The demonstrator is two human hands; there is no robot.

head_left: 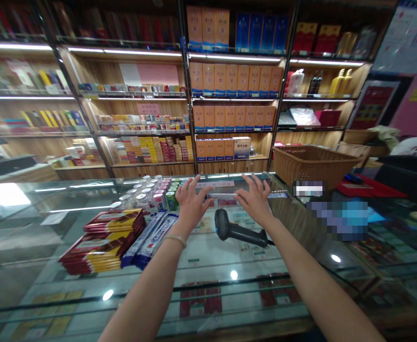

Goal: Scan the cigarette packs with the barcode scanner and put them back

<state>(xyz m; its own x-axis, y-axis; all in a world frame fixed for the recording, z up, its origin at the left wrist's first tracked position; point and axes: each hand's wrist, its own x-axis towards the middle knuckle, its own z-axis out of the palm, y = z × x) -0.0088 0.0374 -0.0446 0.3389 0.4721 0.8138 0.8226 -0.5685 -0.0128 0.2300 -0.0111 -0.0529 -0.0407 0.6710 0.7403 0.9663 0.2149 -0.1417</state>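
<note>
My left hand [192, 202] reaches over the glass counter [208, 251], its fingers spread and its thumb pointing right. Opposite it, my right hand [254, 197] has its fingers apart, with thumb and forefinger toward the left. A thin pale strip [222, 195] lies between the two hands, its ends near my fingertips; I cannot tell what it is or whether either hand grips it. Closer to me, below the hands, a black barcode scanner [238, 230] rests on the glass. Blue-and-white wrapped bars [151, 240] are stacked left of my left wrist.
Red-and-yellow chocolate packs [104, 240] lie in piles at left. Behind them stand several small round containers [146, 192]. A wicker basket [311, 164] is at the right, near a red mat [368, 186]. Shelves with boxes [238, 80] line the back wall.
</note>
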